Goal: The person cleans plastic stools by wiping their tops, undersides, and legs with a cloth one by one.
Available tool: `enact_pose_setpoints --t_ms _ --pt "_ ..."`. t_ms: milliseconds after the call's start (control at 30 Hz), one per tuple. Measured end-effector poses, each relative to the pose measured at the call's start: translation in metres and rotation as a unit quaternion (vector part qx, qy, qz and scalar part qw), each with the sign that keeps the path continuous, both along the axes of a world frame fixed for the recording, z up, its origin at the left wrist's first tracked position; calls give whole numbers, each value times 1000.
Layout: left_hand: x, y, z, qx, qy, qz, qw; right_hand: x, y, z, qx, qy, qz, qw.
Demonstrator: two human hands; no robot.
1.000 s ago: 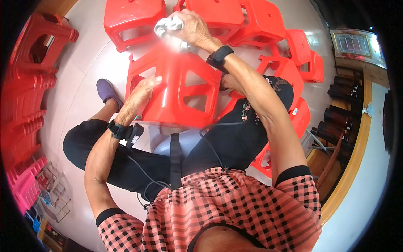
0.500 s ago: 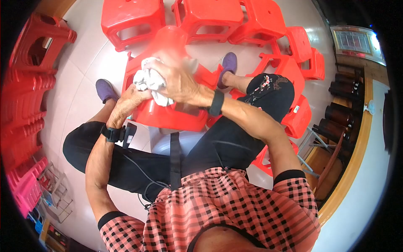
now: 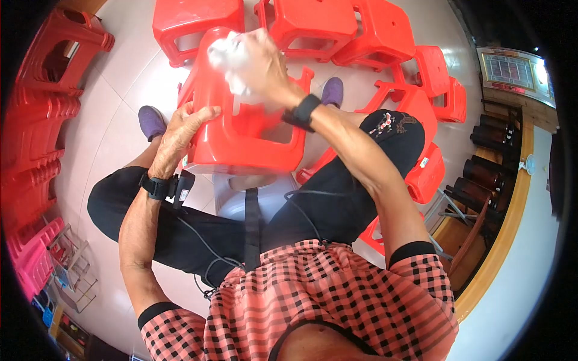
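Note:
A red plastic stool [image 3: 259, 157] lies tipped over between my knees, one leg pointing away from me. My left hand [image 3: 191, 127] grips its left edge, the thumb over the side and the fingers hidden behind. In my right hand [image 3: 265, 63] is a white cloth [image 3: 230, 59], bunched up and smeared by motion. That cloth is against the far end of the stool's upper leg.
More red stools [image 3: 313, 23] stand in an arc at the front and right. Tall stacks of red stools [image 3: 36, 126] line the left side, with a pink stool [image 3: 36, 259] below. Purple shoes [image 3: 152, 122] are on the tiled floor. A wood-edged table [image 3: 512, 216] is at right.
The stool has turned so its side faces up. My right hand and the cloth have moved away from me along its leg. My left hand now holds the stool's edge, apart from the cloth.

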State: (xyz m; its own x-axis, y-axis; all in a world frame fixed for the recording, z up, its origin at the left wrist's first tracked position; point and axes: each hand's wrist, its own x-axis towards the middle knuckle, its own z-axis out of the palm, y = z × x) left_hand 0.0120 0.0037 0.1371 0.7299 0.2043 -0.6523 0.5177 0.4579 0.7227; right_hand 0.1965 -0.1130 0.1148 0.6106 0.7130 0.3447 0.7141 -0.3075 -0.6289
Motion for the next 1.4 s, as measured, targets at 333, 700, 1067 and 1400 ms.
enact_pose_setpoints --t_ms 333,700,1067,1400 --pt "-6 17 -5 -25 -24 96 995 43 -110 -54 -120 47 -144 981" --pt "-10 15 -29 25 -15 97 995 52 -115 -57 -67 306 -321 894" --pt "-8 20 -42 56 -16 64 996 -86 -20 10 10 80 146 986" --pt "-10 37 -63 35 15 71 997 -18 -131 14 -173 67 362 914"
